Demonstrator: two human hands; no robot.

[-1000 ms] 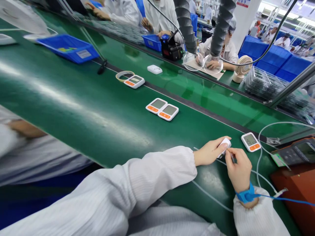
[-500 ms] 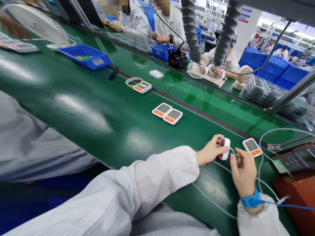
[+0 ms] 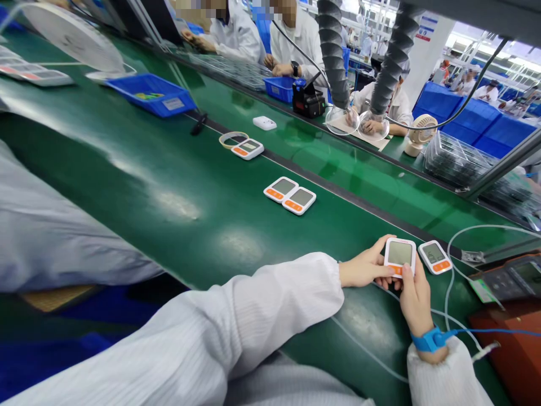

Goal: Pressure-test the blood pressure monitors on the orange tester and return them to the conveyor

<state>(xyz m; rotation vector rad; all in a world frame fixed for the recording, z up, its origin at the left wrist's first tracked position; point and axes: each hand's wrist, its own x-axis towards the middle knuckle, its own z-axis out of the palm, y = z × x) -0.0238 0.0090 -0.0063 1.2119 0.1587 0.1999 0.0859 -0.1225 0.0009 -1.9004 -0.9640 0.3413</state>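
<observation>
A white device with a grey screen and orange buttons (image 3: 399,254) faces up between my two hands. My left hand (image 3: 369,265) grips it from the left side, thumb on its lower edge. The fingers of my right hand (image 3: 416,293) wrap its right side, with the thumb on the orange buttons. Just right of it, a similar device (image 3: 435,257) lies on the green table (image 3: 220,208) with dark digits on its screen. Two more devices (image 3: 299,200) lie side by side left of my hands. My right wrist wears a blue strap (image 3: 429,339).
Farther left lie another device (image 3: 247,149), a tape ring (image 3: 228,139) and a blue tray (image 3: 152,96). A meter (image 3: 519,276) and a looping pale tube (image 3: 448,293) are at the right. Co-workers sit across the table; a grey sleeve is at the left.
The held device has turned from edge-on to screen-up. My right hand has closed in from beside it and now grips it too. The co-worker's sleeve at the left has shifted.
</observation>
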